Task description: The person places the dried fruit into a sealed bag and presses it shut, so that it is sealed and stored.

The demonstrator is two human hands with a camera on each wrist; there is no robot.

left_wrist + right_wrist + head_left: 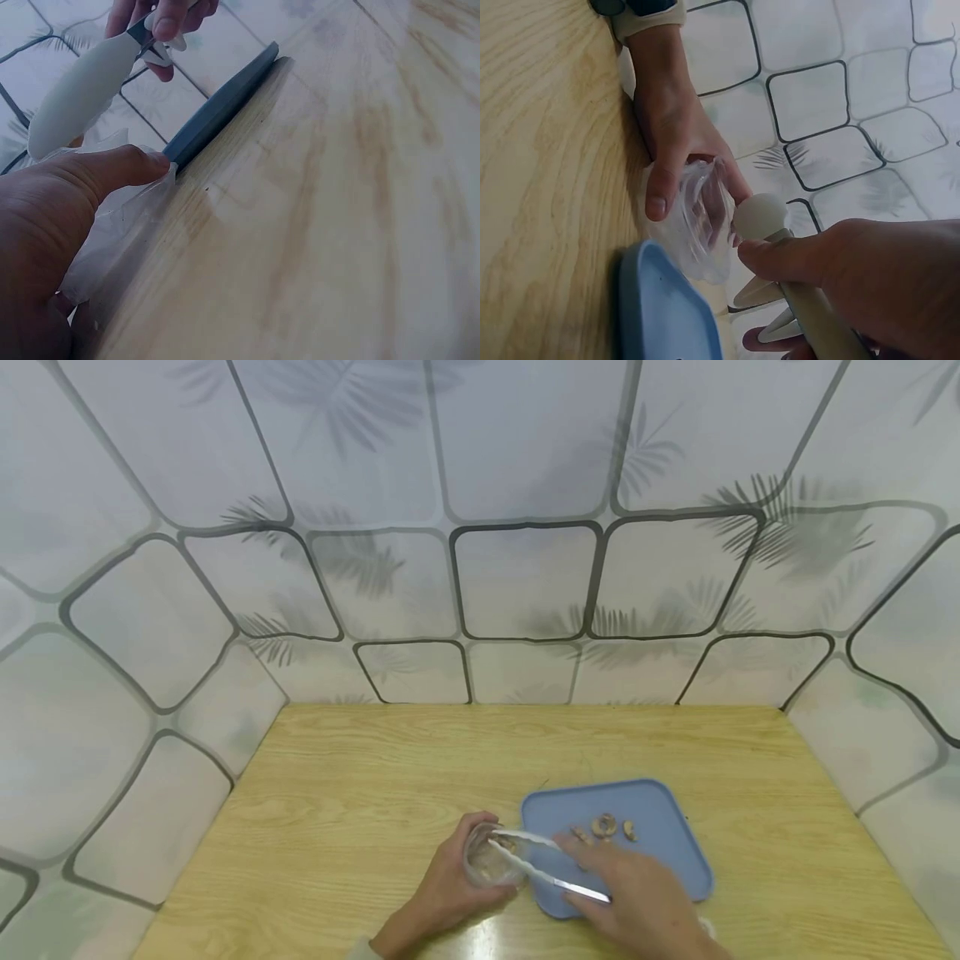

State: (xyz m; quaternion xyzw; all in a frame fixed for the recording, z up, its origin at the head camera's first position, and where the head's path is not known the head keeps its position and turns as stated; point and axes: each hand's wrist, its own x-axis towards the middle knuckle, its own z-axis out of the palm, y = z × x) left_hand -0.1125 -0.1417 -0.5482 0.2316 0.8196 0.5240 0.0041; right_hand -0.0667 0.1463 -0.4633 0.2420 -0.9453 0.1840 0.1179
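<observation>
My left hand [442, 883] grips a clear plastic cup [483, 867] by its side, thumb and fingers around it; the cup [694, 232] stands at the tray's left edge in the right wrist view. A few brown bits show inside it. My right hand [637, 889] holds metal tongs with white tips [581, 890], which reach left over the cup's mouth. The tips are apart there, close to a brown piece; whether they pinch it I cannot tell. Under the right hand lies a blue tray [622, 795] with several brown pieces [603, 825], one ring-shaped.
A wood-grain tabletop [360, 777] carries everything. Patterned panels [525, 585] stand along its back and both sides. Something small and white [707, 928] lies beside the right wrist, partly hidden.
</observation>
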